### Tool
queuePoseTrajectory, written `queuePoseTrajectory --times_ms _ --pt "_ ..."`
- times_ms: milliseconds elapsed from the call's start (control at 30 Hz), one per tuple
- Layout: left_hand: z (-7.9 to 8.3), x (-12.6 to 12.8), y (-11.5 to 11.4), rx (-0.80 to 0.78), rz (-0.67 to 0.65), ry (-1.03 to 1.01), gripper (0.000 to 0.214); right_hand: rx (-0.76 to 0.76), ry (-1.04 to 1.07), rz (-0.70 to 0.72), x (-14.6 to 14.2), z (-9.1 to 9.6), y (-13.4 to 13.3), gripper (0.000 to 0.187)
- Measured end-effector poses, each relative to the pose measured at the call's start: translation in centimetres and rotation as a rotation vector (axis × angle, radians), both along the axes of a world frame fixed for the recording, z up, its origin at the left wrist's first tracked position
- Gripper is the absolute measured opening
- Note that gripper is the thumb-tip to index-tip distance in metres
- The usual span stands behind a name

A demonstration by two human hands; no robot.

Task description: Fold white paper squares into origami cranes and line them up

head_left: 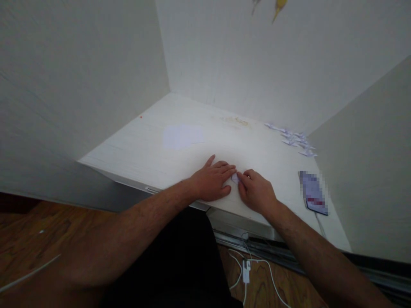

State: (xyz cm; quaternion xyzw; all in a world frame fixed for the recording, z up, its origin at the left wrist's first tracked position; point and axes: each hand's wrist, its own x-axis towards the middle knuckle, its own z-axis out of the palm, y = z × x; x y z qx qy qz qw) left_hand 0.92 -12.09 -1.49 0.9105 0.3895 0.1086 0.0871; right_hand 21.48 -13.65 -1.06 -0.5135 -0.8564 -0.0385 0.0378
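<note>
A small folded piece of white paper (235, 178) lies on the white desk (138, 145) near its front edge, mostly covered by my fingers. My left hand (212, 182) rests flat on the desk with its fingers stretched out, the tips touching the paper's left side. On the other side, my right hand (257, 191) is closed, thumb and forefinger pinching the paper's right edge. Several folded paper figures (290, 140), pointed like cranes, sit in a cluster at the back right. Flat white paper (183, 136) lies behind my left hand, further left.
A phone (314, 192) lies at the desk's right side, with a cable (320, 224) running from it. Walls (369, 171) close in the back and both sides. Below the desk, white cords and a power strip (245, 271) lie on the wooden floor.
</note>
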Motion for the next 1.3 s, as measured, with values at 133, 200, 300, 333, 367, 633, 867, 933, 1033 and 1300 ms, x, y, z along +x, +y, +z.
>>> queuePoseTrajectory --times_ms 133,200,300,333,367,633,867,933,1033,1300 --pt "-0.2 -0.1 0.2 -0.002 -0.004 -0.011 0.058 -0.009 -0.035 0.028 -0.1 0.0 0.0 0.037" --pt "-0.3 -0.1 0.2 0.003 -0.007 -0.017 0.058 -0.010 -0.040 0.019 -0.2 0.0 -0.1 0.036" --pt "-0.3 -0.2 0.2 0.021 -0.025 -0.024 0.057 -0.009 -0.033 -0.024 -0.5 0.4 -0.6 0.037" --pt "-0.3 -0.3 0.2 0.028 -0.035 -0.024 0.057 -0.015 -0.035 -0.035 -0.7 0.6 -0.8 0.037" --pt "-0.3 -0.4 0.2 0.034 -0.045 -0.021 0.056 -0.026 -0.041 -0.039 -0.9 0.9 -1.1 0.038" --pt "-0.5 -0.9 0.5 0.064 -0.116 0.014 0.055 -0.055 -0.068 -0.097 -2.0 1.8 -2.8 0.044" --pt "-0.5 -0.8 1.3 0.081 -0.091 -0.046 0.045 -0.065 0.149 -0.001 -1.0 0.0 -1.4 0.050" --pt "-0.3 -0.7 1.6 0.086 -0.066 -0.059 0.040 -0.072 0.232 0.027 -0.5 -0.3 -0.4 0.051" --pt "-0.1 -0.7 1.9 0.089 -0.033 -0.075 0.036 -0.207 0.439 0.024 0.6 -0.5 1.8 0.050" --pt "3.0 2.2 4.7 0.020 -0.060 0.073 0.030 -0.440 1.173 -0.320 0.4 -0.8 10.7 0.035"
